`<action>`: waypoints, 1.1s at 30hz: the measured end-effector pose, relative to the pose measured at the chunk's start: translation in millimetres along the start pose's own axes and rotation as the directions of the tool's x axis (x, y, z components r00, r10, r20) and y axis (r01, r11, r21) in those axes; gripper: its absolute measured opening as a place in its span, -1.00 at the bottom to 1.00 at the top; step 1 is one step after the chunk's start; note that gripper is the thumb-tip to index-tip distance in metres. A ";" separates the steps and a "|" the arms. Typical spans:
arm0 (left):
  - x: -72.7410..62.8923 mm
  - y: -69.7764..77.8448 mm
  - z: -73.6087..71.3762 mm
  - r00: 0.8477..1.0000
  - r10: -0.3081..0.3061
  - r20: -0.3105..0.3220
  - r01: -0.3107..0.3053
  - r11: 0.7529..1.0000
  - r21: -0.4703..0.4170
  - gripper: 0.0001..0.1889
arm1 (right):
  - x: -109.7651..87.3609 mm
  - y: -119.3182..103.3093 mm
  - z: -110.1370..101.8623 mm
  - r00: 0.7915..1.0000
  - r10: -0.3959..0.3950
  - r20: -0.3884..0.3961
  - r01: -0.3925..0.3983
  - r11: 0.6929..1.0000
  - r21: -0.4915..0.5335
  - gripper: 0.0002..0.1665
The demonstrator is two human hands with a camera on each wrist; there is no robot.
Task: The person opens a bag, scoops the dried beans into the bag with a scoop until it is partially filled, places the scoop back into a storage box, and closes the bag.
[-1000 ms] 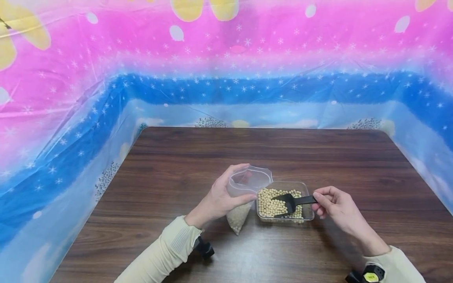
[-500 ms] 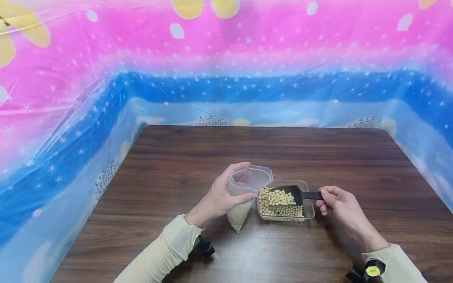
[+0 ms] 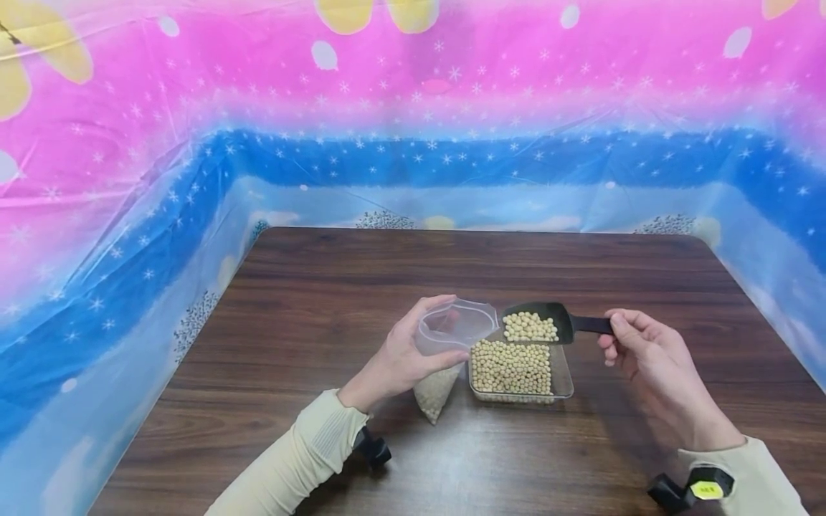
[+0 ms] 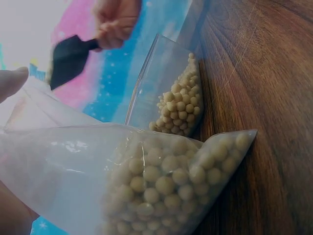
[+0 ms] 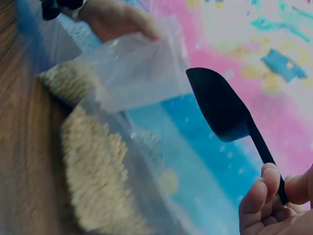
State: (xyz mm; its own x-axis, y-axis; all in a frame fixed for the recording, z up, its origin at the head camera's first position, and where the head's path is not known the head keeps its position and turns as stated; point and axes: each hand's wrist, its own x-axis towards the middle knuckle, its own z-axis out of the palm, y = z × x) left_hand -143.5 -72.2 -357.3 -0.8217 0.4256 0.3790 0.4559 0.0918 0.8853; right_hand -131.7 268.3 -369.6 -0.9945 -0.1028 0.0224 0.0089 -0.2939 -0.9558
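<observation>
My right hand point(image 3: 658, 358) pinches the handle end of a black scoop point(image 3: 561, 321), which is loaded with round pale-yellow beans and raised above the far rim of a clear rectangular container point(image 3: 563, 376). More of the beans point(image 3: 513, 367) lie in that container. On its left, my left hand point(image 3: 400, 351) holds a clear plastic bag point(image 3: 434, 394) by its mouth, thumb and fingers spreading it wide. In the left wrist view, beans fill the lower part of the bag point(image 4: 161, 181), whose bottom corner rests on the table. From the right wrist view the scoop point(image 5: 220, 107) shows only its underside.
A brown wood-grain table point(image 3: 323, 287) carries everything. Around its back and sides hangs a pink and blue printed cloth point(image 3: 413, 158). Black devices point(image 3: 374, 448) are strapped at both wrists.
My right hand has drawn the scoop out of the container's beans, lifting it up with a load and shifting slightly right. The left hand and bag stay in place.
</observation>
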 end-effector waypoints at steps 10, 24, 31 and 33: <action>0.4 2.8 -0.3 1.000 0.018 0.005 -0.019 0.999 0.037 -0.27 | -1.0 -28.5 33.2 0.986 -0.161 0.048 0.162 0.987 -0.005 -0.75; 0.6 -0.2 0.7 1.000 0.015 0.008 -0.015 1.000 -0.025 -0.28 | -1.6 -37.9 68.8 0.875 -0.477 -0.080 0.402 0.808 -0.430 -0.86; 1.1 0.8 1.1 1.000 0.018 0.009 -0.018 1.000 -0.025 -0.28 | -1.9 -38.6 71.8 0.832 -0.551 -0.068 0.434 0.722 -0.539 -0.84; 1.1 1.2 1.0 1.000 0.018 0.008 -0.018 1.000 -0.018 -0.28 | -1.9 -39.1 72.3 0.827 -0.558 -0.065 0.441 0.717 -0.541 -0.85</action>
State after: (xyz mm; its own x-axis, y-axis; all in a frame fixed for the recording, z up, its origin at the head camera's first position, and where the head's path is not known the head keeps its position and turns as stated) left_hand -143.5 -70.7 -356.1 -0.8105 0.4345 0.3929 0.4645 0.0680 0.8830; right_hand -122.6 211.3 -311.1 -0.8346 0.1408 0.5326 -0.4885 0.2580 -0.8336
